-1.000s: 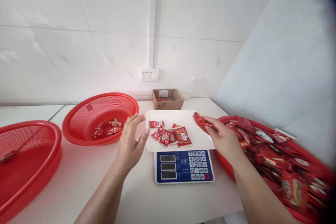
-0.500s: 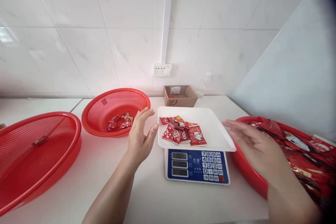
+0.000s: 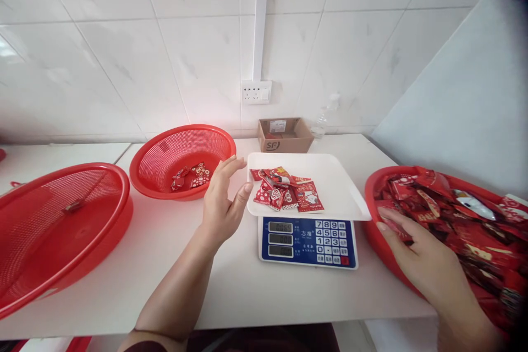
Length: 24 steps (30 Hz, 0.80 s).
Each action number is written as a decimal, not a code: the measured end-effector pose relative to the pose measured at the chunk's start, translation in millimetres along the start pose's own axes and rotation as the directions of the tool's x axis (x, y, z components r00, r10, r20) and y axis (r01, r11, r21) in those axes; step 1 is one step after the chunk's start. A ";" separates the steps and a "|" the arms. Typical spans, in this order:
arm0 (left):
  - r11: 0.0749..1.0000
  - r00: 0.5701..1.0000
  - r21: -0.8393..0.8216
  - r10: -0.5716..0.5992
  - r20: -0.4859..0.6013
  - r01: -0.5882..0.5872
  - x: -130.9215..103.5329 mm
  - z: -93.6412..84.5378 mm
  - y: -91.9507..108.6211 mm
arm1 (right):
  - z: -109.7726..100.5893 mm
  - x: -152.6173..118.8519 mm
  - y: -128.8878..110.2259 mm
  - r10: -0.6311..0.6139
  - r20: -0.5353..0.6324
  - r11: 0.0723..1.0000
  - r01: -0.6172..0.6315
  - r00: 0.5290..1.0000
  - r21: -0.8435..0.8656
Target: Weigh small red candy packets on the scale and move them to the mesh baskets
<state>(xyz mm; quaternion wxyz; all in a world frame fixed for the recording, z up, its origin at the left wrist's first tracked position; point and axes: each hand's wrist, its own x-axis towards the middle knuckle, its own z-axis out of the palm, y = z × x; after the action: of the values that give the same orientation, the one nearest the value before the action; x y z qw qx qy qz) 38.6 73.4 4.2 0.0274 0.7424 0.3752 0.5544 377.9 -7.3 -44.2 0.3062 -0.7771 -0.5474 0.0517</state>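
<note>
My left hand (image 3: 225, 198) is raised by the left edge of a white weighing tray (image 3: 340, 192), its thumb and fingers apart and nothing between them. Several small red snack packets (image 3: 309, 198) lie heaped on the tray's left half. Below it is the blue keypad panel of a digital scale (image 3: 307, 242), with lit displays. My right hand (image 3: 424, 258) reaches over the left rim of a red basket (image 3: 373, 198) full of red packets. Its thumb and fingers are spread around a pinkish-red packet (image 3: 396, 224); no closed grip shows.
A red mesh basket (image 3: 181, 135) with a few packets stands behind my left hand. Another large red basket (image 3: 119, 203) at the far left holds one small packet. An open cardboard box (image 3: 286, 144) and a clear plastic bottle (image 3: 320, 121) stand by the tiled wall.
My right hand has moved from beside the tray's right edge down into the packets in the right basket. My left hand stays by the tray. The view has tilted slightly downward.
</note>
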 end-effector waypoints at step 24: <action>0.957 0.619 0.290 -0.230 0.751 0.004 36.7 67.2 -10.0 | 9.2 -0.5 12.8 -0.192 -0.030 0.981 0.192 0.981 -0.009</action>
<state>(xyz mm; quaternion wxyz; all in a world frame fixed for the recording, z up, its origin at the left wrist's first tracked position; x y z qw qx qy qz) 93.9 127.3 3.3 0.1255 0.8791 0.4434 0.1221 384.4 -6.6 -58.6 0.3160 -0.7224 -0.6150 0.0082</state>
